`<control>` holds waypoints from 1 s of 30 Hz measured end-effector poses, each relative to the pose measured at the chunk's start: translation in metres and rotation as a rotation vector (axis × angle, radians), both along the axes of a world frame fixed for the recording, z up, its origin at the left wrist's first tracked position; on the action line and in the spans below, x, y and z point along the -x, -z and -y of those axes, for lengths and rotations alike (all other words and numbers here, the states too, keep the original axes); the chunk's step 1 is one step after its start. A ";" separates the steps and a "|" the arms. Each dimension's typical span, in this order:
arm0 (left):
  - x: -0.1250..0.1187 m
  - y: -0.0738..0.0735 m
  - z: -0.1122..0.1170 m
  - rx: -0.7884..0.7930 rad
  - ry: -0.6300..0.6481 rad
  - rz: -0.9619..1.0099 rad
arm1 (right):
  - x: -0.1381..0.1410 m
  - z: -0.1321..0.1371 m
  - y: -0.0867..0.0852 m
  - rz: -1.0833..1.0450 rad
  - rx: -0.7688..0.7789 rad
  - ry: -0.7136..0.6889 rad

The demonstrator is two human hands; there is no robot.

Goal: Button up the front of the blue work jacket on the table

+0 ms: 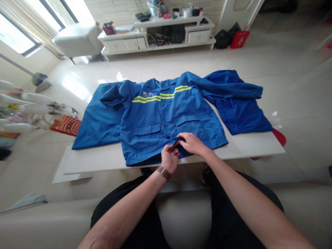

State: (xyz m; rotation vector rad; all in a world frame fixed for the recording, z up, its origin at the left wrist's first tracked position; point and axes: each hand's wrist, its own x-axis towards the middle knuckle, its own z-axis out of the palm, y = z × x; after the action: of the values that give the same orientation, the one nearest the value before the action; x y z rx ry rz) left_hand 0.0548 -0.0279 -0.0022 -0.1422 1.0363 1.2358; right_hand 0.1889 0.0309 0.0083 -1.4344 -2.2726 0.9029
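A blue work jacket [160,114] with yellow-green reflective stripes lies spread face up on a low white table [249,147], sleeves out to both sides. My left hand [169,158], with a brown watch strap on its wrist, is closed in a pinch on the jacket's bottom hem at the front opening. My right hand [191,142] rests just beside it, fingers curled and gripping the hem on the other side of the opening. Both hands meet at the near edge of the table.
A white TV cabinet [158,36] with clutter stands at the far wall, with red and black bags [233,38] to its right. A red patterned item [66,125] and a drying rack [23,110] sit at left. My legs in black trousers are below the table.
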 end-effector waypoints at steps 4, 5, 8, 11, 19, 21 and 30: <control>-0.002 0.007 -0.001 -0.011 0.076 -0.150 | 0.002 0.001 -0.002 0.052 0.007 0.051; -0.003 0.009 -0.002 -0.019 0.087 -0.207 | 0.002 0.002 -0.002 0.055 0.011 0.060; -0.005 0.017 -0.004 -0.061 0.101 -0.339 | 0.002 0.002 -0.003 0.030 0.010 0.073; -0.005 0.025 -0.005 -0.087 0.108 -0.417 | 0.003 0.003 -0.005 -0.026 -0.040 0.054; -0.003 0.034 -0.006 -0.201 0.175 -0.601 | 0.004 0.009 -0.017 0.013 -0.213 -0.091; -0.004 0.033 -0.006 -0.237 0.192 -0.639 | 0.004 0.010 -0.017 0.052 -0.226 -0.086; -0.005 0.033 -0.005 -0.270 0.247 -0.685 | 0.013 0.010 -0.006 -0.079 -0.061 0.078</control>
State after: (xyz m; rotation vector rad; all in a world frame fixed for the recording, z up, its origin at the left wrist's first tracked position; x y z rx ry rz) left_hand 0.0599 -0.0230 -0.0352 0.6423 1.4015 1.2038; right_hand 0.1759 0.0212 0.0142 -1.4246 -2.1532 0.8435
